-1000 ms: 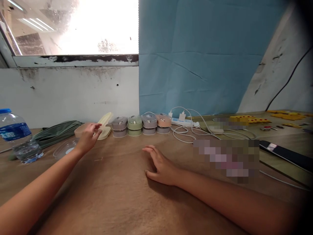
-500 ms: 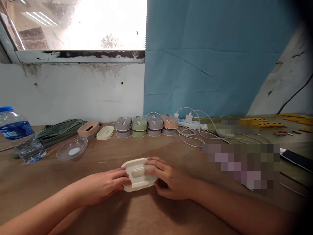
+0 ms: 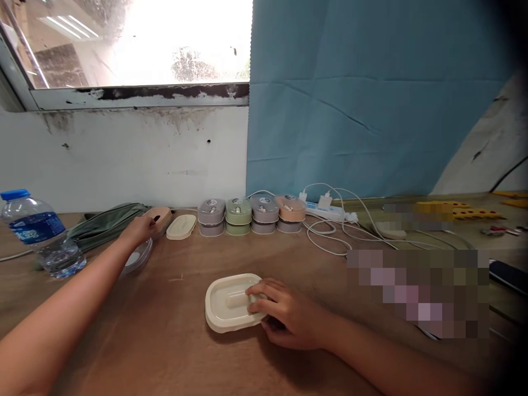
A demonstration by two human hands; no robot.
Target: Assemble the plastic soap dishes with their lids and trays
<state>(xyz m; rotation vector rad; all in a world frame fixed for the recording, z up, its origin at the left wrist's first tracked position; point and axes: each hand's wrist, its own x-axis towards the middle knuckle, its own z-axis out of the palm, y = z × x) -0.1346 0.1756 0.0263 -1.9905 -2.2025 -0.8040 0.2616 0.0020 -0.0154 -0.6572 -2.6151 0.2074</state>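
Note:
An oval cream-coloured plastic dish (image 3: 225, 316), like a lid or shallow tray with a raised bar in its middle, rests on the wooden table. My right hand (image 3: 284, 311) grips its right end, fingers over the top and thumb at the near side. Far to the left, my left hand (image 3: 139, 230) is at a pink box (image 3: 161, 214) with a dark slot on top. Its fingers are closed at the box's near left edge, and the fingertips are partly hidden. Below that wrist lies a clear plastic lid (image 3: 142, 258), partly covered by my forearm.
A second cream piece (image 3: 181, 226) lies beside several small two-tier boxes (image 3: 238, 215) along the wall. At left are a water bottle (image 3: 45, 234) and a green bag (image 3: 109, 223). A power strip (image 3: 325, 210) with white cables sits back right, with a phone (image 3: 507, 275) farther right.
My left hand has let go of the cream dish and moved back and left to the pink box. My right hand still holds the dish, which is slightly lower in view.

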